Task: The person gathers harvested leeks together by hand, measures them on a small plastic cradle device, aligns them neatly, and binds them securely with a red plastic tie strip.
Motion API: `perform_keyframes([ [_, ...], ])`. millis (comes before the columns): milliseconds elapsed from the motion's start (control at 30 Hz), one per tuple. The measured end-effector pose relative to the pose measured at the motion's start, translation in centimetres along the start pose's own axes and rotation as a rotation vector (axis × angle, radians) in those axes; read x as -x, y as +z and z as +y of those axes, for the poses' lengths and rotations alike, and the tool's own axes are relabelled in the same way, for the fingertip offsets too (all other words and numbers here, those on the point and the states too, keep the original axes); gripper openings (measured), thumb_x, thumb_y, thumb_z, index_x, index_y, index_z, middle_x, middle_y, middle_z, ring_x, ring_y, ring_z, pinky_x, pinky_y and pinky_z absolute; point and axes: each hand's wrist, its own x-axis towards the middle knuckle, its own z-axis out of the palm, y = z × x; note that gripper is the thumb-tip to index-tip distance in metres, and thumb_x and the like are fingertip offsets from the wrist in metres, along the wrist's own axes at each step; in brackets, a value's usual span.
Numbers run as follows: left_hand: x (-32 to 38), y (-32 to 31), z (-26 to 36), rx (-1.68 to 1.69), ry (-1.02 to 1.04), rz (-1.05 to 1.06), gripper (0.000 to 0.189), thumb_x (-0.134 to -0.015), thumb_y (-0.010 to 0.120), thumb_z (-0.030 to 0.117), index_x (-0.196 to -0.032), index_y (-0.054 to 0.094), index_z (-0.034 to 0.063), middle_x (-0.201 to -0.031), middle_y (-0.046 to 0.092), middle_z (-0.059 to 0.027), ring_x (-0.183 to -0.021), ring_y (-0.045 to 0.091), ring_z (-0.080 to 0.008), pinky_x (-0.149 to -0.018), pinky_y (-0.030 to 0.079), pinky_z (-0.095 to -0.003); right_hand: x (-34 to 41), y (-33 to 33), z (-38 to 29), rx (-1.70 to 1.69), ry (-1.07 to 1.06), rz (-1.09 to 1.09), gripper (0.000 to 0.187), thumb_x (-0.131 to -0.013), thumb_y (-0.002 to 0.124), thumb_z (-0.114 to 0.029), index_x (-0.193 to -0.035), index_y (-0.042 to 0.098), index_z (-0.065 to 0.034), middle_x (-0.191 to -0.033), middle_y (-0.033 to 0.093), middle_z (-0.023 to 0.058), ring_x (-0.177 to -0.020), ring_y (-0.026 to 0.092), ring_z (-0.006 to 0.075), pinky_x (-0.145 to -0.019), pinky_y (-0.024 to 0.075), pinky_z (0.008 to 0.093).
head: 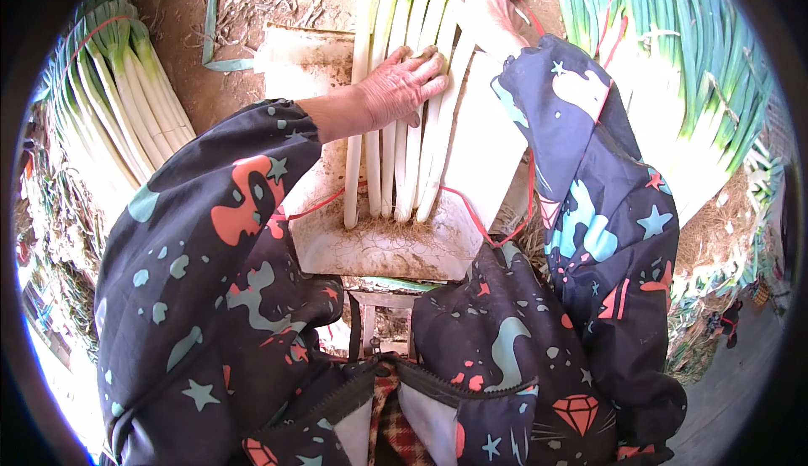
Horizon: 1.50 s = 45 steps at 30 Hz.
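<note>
Several long Welsh onions (404, 157) lie side by side on a soil-stained white board (315, 94), roots towards me and green tops away. Across their white stalks rests my left hand (404, 84), its fingers curled over them and the thumb below. Further up, at the right edge of the row, my right hand (492, 21) grips the outermost stalk near its green part; glare washes out some of its fingers. A red tie string (467, 204) passes under the stalks and loops loosely out at both sides.
A tied bundle of Welsh onions (126, 87) lies at the left. On the right is a larger heap of Welsh onions (675, 75) with red string over it. Dry leaf scraps litter the bare soil (246, 18). A small metal-framed stand (385, 305) shows between my knees.
</note>
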Motion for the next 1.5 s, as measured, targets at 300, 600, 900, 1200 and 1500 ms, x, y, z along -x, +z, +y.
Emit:
perform_keyframes([
  [300,0.0,0.2,0.3,0.012,-0.042,0.026,0.083,-0.055,0.080,0.027,-0.125,0.040,0.0083,-0.137,0.033,-0.0175,-0.133,0.026,-0.0289,-0.107,0.023,-0.0475,-1.6,2.1,-1.2,-0.480,0.518,-0.103,0.012,-0.079,0.048,-0.013,-0.080,0.058,-0.0056,-0.064,0.058,0.0072,-0.040,0.048,0.0142,-0.033,0.0337,0.0268],
  [600,-0.1,2.3,0.9,-0.017,0.014,0.217,0.055,-0.065,0.072,0.018,-0.115,0.051,0.0141,-0.124,0.045,-0.0102,-0.127,0.034,-0.0258,-0.102,0.030,-0.0450,2.7,3.1,-3.1,-0.145,0.285,0.023,0.034,-0.088,0.048,-0.029,-0.079,0.058,0.0021,-0.053,0.055,0.0110,-0.042,0.056,0.0205,-0.037,0.0438,0.0315],
  [900,0.0,2.2,1.1,-0.002,-0.075,0.004,0.063,-0.068,0.070,0.030,-0.126,0.045,0.0222,-0.138,0.035,-0.0069,-0.132,0.029,-0.0231,-0.104,0.024,-0.0480,15.9,10.4,-6.4,0.666,-0.090,-0.393,0.022,-0.082,0.054,-0.026,-0.081,0.059,-0.0051,-0.073,0.061,0.0150,-0.067,0.062,0.0294,-0.057,0.0486,0.0417],
  [1200,-0.2,1.2,-0.7,0.044,0.212,0.349,0.059,-0.058,0.073,0.034,-0.106,0.051,0.0074,-0.108,0.051,-0.0079,-0.107,0.047,-0.0246,-0.084,0.040,-0.0410,22.2,14.8,-3.1,0.683,-0.346,-0.617,0.007,-0.070,0.056,-0.010,-0.071,0.061,-0.0058,-0.068,0.063,0.0112,-0.066,0.064,0.0296,-0.054,0.0490,0.0417],
  [1500,4.2,2.2,2.7,-0.155,0.455,-0.062,0.010,-0.069,0.069,0.016,-0.079,0.068,0.0174,-0.102,0.053,0.0026,-0.110,0.045,-0.0123,-0.095,0.036,-0.0330,22.5,16.0,-1.9,0.657,-0.371,-0.591,0.013,-0.068,0.058,-0.010,-0.079,0.058,-0.0057,-0.063,0.061,0.0104,-0.061,0.062,0.0293,-0.052,0.0452,0.0429],
])
